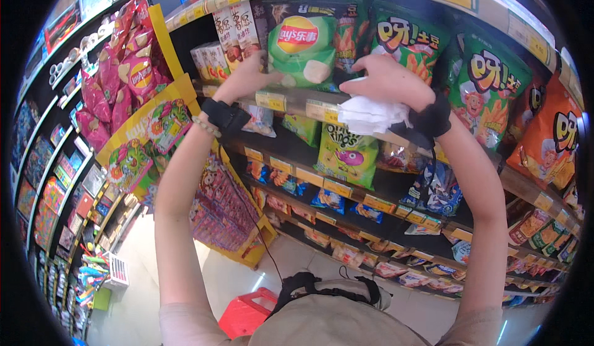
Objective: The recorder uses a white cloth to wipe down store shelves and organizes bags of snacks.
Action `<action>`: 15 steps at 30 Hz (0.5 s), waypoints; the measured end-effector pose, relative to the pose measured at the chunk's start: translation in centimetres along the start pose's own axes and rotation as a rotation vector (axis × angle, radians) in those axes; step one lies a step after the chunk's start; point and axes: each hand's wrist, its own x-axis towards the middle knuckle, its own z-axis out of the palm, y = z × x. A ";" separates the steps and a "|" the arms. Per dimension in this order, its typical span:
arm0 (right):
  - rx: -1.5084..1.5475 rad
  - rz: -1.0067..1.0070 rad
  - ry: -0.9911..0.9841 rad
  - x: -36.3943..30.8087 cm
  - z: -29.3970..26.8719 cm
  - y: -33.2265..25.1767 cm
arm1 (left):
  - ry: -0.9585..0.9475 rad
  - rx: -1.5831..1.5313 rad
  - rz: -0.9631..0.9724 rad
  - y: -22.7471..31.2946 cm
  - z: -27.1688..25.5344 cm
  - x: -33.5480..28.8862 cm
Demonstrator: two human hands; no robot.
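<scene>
My left hand [246, 82] is at the left edge of a pale green chip bag [302, 52] standing on the upper shelf. Its fingers are apart, with the tips by the bag's lower left side; whether they press on it I cannot tell. On the bag's other side is my right hand [393, 81], curled over a folded white cloth [372, 114] that hangs below the palm in front of the shelf edge. The right fingertips point toward the bag's right side. Behind that hand stands a darker green chip bag [409, 39].
Small snack boxes [237, 30] stand left of the pale green bag. More green [486, 92] and orange bags [550, 142] fill the right. A yellow display rack [148, 123] with pink bags [127, 67] adjoins on the left. Below are lower shelves and a red basket [249, 314].
</scene>
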 end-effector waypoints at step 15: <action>0.149 0.349 -0.063 6.9 5.3 1.4 | -0.002 -0.131 0.344 -3.2 1.5 1.9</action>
